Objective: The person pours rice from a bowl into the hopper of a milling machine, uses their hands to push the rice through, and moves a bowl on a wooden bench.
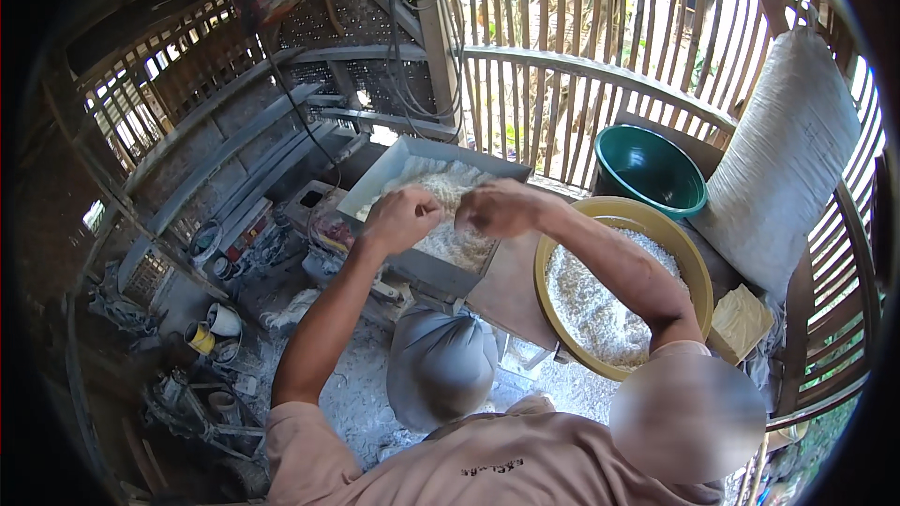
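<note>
Over a grey metal hopper (511, 169) both my hands hang close together. My left hand (405, 215) has its fingers curled in; whatever it may hold is hidden. A small gap away, my right hand (497, 207) is also closed with fingers bent down, and its contents cannot be made out. Beneath them lies white, crumbly, grainy material (439, 178) heaped in the hopper. Under my right forearm stands a wide yellow basin (547, 305) holding more of the white grainy material (600, 305).
A green basin (647, 169) sits beyond the yellow one. A stuffed white sack (787, 150) leans at the right, above a pale yellow block-like bundle (742, 322). A tied grey bag (442, 370) stands below the hopper. Buckets (223, 320) and clutter fill the left floor.
</note>
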Demonstrator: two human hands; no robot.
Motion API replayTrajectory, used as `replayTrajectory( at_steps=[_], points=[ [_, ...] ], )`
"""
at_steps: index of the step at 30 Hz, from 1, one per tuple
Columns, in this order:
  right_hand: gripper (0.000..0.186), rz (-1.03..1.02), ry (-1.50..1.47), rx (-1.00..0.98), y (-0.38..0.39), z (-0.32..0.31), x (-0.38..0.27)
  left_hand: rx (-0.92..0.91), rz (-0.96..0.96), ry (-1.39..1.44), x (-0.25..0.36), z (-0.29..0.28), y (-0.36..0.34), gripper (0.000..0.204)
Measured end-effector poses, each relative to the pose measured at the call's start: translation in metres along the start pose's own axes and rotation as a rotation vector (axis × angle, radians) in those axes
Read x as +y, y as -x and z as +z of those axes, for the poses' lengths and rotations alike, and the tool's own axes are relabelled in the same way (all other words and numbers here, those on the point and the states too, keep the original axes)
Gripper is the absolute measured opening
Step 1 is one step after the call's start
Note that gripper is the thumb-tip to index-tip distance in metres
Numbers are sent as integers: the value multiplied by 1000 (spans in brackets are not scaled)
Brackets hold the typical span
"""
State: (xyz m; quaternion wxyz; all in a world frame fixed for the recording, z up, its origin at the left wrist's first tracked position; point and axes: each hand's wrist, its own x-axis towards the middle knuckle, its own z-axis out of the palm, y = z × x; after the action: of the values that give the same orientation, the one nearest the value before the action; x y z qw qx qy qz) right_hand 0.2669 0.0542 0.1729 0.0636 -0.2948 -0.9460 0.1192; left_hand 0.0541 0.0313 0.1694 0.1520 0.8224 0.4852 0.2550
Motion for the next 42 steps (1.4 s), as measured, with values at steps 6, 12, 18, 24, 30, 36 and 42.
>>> replayTrajectory(
  at_steps=[6,12,18,24,30,36,42],
  points=[
    [36,78,-121,-163,0,6,-23,-290,33,9,2,7,8,26],
    [25,368,220,-164,8,-28,-5,-216,-133,-410,-7,-18,5,30],
    [25,222,106,69,-21,3,22,-119,-125,-168,-28,-1,-17,32],
    [21,545,260,115,-31,0,22,16,-297,-564,-77,-5,-14,31],
    [26,449,119,384,-59,3,34,103,-228,-208,-42,1,-32,30],
    [22,383,241,268,-90,32,55,153,-207,-406,-52,26,-50,25],
    [25,393,-53,669,-81,33,13,188,-103,-176,-57,18,-31,23]
  ],
)
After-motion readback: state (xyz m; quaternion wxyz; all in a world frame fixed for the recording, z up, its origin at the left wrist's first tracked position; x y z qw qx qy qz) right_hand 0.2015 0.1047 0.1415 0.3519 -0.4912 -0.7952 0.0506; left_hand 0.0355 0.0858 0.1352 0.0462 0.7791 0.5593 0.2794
